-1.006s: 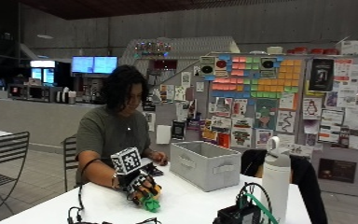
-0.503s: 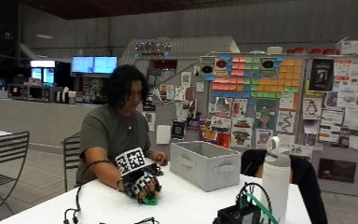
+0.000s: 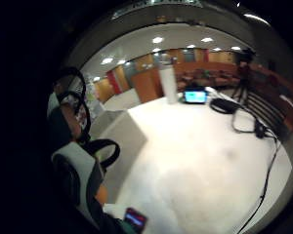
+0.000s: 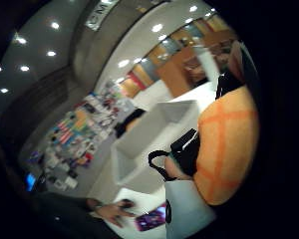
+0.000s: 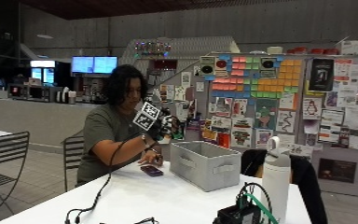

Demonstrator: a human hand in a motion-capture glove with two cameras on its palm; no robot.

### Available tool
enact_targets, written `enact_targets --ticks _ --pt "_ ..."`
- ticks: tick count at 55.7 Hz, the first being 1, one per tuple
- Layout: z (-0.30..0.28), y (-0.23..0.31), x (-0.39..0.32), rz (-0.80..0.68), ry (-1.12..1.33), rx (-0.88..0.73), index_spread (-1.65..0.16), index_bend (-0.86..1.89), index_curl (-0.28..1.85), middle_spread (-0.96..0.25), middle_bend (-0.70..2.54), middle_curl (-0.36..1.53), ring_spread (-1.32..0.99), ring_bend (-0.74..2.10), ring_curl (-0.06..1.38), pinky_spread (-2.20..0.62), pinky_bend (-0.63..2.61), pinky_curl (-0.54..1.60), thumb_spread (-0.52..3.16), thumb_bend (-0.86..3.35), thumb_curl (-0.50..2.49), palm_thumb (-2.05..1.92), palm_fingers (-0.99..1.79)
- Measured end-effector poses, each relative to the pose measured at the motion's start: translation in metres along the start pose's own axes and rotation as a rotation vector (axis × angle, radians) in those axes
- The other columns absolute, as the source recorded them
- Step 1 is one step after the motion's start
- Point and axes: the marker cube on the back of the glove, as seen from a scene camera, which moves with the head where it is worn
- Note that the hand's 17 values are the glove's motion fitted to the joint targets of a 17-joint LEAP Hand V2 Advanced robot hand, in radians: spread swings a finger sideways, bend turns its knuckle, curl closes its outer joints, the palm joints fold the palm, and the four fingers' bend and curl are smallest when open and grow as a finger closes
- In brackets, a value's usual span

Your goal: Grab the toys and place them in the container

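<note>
The gloved right hand (image 5: 165, 127), fingers curled around 1 orange toy (image 4: 228, 149), is raised near the grey container (image 5: 205, 164); releasing early could drop it onto the bench (image 5: 160, 198).

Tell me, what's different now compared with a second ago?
The black-gloved right hand has risen from the white table to chest height, beside the grey fabric container. It carries an orange plush toy; the green toy it was touching earlier no longer shows on the table. The container, the white bottle and the phone have stayed put.
</note>
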Motion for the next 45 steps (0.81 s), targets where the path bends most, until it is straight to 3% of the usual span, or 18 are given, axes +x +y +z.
enact_targets --ticks 12,31,37,41,45 --pt "0.057 -0.038 -0.055 -0.042 -0.068 -0.089 -0.47 0.47 0.87 -0.48 0.99 0.84 -0.45 1.19 0.59 -0.44 1.14 0.52 0.54 0.05 0.85 0.63 1.08" --pt "0.119 -0.039 -0.053 -0.029 -0.161 -0.23 -0.48 0.42 1.02 -0.48 0.93 0.93 -0.44 1.17 0.61 -0.44 1.15 0.52 0.54 -0.01 0.95 0.59 0.95" --pt "0.134 -0.034 -0.054 -0.042 -0.212 -0.38 -0.46 0.24 1.02 -0.46 0.76 0.89 -0.41 1.14 0.6 -0.4 1.14 0.5 0.72 -0.04 0.91 0.48 0.64" --pt "0.139 -0.028 -0.058 -0.037 -0.223 -0.442 -0.47 0.28 0.98 -0.39 0.62 0.83 -0.33 0.85 0.55 -0.24 1.08 0.51 0.92 -0.15 0.75 0.09 0.07" --pt "0.133 -0.025 -0.054 -0.058 -0.176 -0.444 -0.49 0.33 0.92 -0.33 0.52 0.77 -0.29 0.64 0.46 -0.15 1.0 0.45 0.99 -0.11 0.66 -0.04 -0.08"
